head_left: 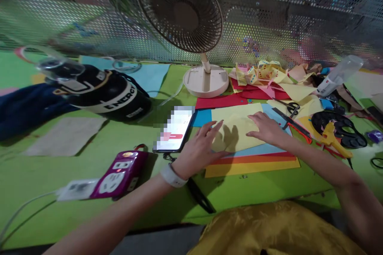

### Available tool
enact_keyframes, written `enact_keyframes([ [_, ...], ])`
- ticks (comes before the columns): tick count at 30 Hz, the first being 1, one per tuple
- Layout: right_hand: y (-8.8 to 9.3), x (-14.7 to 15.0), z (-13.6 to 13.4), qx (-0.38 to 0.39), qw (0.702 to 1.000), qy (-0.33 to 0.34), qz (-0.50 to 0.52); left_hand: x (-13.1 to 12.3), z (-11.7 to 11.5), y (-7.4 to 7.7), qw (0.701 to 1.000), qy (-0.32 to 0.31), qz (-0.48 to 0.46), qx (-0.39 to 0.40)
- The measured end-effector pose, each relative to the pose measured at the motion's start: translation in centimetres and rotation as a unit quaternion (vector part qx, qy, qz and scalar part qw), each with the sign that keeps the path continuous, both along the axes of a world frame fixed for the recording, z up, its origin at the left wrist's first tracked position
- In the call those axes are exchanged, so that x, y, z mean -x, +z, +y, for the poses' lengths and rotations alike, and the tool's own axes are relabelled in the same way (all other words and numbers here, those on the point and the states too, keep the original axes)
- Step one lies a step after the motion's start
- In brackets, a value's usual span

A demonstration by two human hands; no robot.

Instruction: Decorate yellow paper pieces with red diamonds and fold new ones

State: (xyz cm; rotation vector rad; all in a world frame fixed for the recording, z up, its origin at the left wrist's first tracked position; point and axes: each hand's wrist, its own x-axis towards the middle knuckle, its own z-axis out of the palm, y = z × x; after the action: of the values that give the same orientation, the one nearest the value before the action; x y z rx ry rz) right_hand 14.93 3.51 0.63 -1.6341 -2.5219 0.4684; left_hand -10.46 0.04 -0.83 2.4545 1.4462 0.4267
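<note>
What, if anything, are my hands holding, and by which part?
Nothing looks held: your left hand and right hand are open at the pale yellow sheet, neither closed on it. Whether they touch it is unclear.

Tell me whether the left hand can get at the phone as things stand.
Probably yes: the phone lies face-up close beside the left hand, and nothing visible blocks the way. The hand, spread at the pale yellow sheet, appears to hold nothing.

You're looking forward and down from your head, near the table's [260,187] close edge, facing the perforated panel [263,24].
</note>
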Motion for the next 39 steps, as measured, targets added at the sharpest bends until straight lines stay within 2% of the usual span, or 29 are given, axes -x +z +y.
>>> enact_keyframes([
  [7,0.1,-0.1,0.0,0.038,0.998,-0.049,0.021,0.6,0.7,0.2,0.992,0.037,-0.104,0.061],
  [11,-0.1,-0.1,0.2,0.046,0.996,-0.063,0.033,0.5,1.1,0.8,0.979,0.087,-0.169,0.07],
  [13,-0.2,-0.2,0.2,0.053,0.995,-0.068,0.041,0.5,1.4,1.1,0.981,0.095,-0.163,0.048],
  [16,-0.3,-0.3,0.3,0.062,0.994,-0.068,0.054,0.7,1.8,1.3,0.99,0.063,-0.127,0.014],
  [21,-0.2,-0.3,0.5,0.078,0.99,-0.081,0.08,0.3,2.2,0.5,0.994,0.03,-0.103,0.025],
  [25,-0.1,-0.3,0.5,0.085,0.987,-0.098,0.09,-0.5,2.7,-0.1,0.999,0.02,-0.036,0.021],
  [29,-0.2,-0.3,0.7,0.107,0.983,-0.121,0.088,-0.9,3.2,-0.2,0.999,0.016,-0.005,0.028],
  [32,-0.3,-0.3,0.9,0.102,0.985,-0.108,0.085,-1.0,3.4,0.0,0.999,0.012,-0.004,0.032],
  [35,-0.4,-0.4,1.1,0.079,0.992,-0.074,0.068,-1.1,3.6,0.3,0.998,0.025,-0.017,0.05],
  [39,-0.6,-0.6,1.0,0.058,0.994,-0.057,0.068,-1.1,4.2,0.3,0.988,0.033,-0.059,0.137],
])
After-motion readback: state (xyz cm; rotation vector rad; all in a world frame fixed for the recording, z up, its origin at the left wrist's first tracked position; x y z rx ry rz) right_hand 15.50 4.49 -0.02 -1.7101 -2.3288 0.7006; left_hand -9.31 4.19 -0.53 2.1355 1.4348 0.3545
